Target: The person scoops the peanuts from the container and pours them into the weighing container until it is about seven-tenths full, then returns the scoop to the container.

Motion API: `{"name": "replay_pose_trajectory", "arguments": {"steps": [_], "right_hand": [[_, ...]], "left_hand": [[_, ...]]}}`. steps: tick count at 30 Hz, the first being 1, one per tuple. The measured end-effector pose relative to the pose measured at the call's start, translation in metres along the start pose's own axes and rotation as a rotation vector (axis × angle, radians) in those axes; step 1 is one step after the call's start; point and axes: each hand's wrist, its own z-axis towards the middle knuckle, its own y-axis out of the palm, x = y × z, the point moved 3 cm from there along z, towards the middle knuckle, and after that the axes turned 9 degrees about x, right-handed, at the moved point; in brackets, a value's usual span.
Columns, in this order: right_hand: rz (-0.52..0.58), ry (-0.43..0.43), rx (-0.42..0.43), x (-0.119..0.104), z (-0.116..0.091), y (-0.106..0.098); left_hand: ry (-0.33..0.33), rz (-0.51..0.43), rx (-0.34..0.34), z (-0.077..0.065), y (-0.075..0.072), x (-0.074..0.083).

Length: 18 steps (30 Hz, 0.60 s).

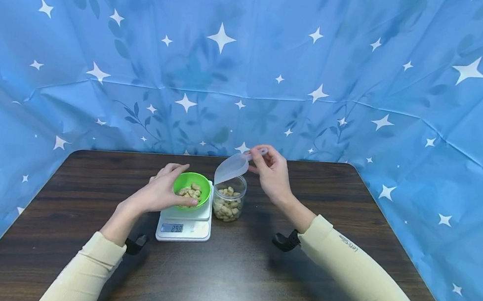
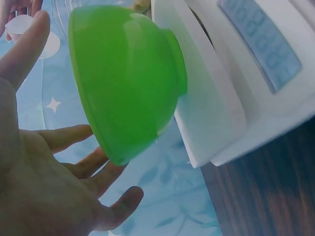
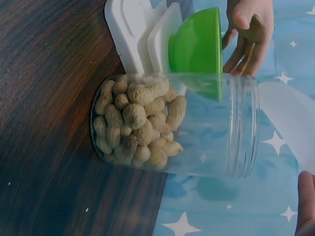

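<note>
Scoop [image 1: 231, 168]: translucent, whitish | bowl [image 2: 125, 78]: bright green | jar [image 3: 199, 132]: clear

Starry blue curtain [image 1: 250, 72] behind a table [image 1: 218, 277] suggests a makeshift booth.

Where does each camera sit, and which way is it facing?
Head: on the head, facing forward and down at the scale; left hand, right hand, forearms show.
Left wrist: on that wrist, facing the green bowl; left hand close, right hand farther.
Right wrist: on that wrist, facing the jar; right hand partly, left hand beyond.
Wrist views share the green bowl and scale.
</note>
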Motion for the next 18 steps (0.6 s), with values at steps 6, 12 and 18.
{"name": "replay_pose_trajectory", "arguments": {"steps": [6,12,18], "right_hand": [[-0.014,0.002,-0.011,-0.002,0.001,-0.007],[-0.062,0.011,-0.015,-0.006,0.002,-0.011],[-0.114,0.019,-0.028,-0.007,0.005,-0.015]], "left_hand": [[0.039,-0.035,0.012,0.005,0.003,0.010],[0.076,-0.027,0.009,0.013,0.009,0.021],[0.108,-0.019,-0.004,0.016,0.016,0.029]]}}
